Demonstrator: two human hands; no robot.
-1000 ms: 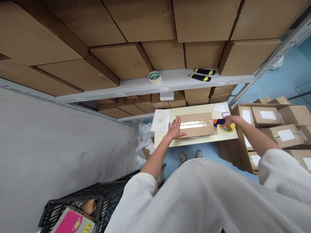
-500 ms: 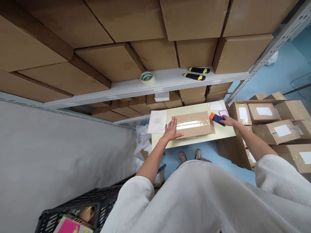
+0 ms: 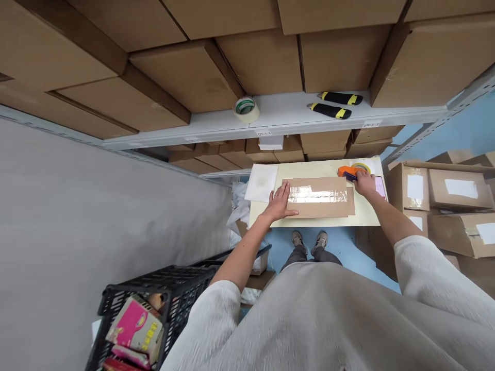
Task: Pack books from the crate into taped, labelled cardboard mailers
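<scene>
My left hand lies flat with spread fingers on the left end of a flat brown cardboard parcel, whose top carries a strip of clear packing tape. My right hand grips an orange-handled tape dispenser beyond the parcel's right end, with its yellow-cored tape roll near the far edge of a pale yellow table. A phone with a pink case lies just right of my right hand. A white sheet lies left of the parcel.
A white shelf above the table holds a tape roll, several cardboard boxes and black-and-yellow utility knives. Labelled boxes are stacked on the right. A black plastic crate stands low on the left beside a grey wall.
My right hand has carried the tape dispenser from the parcel's right end toward the table's far edge, turning it. The view has tilted slightly. My left hand stays on the parcel.
</scene>
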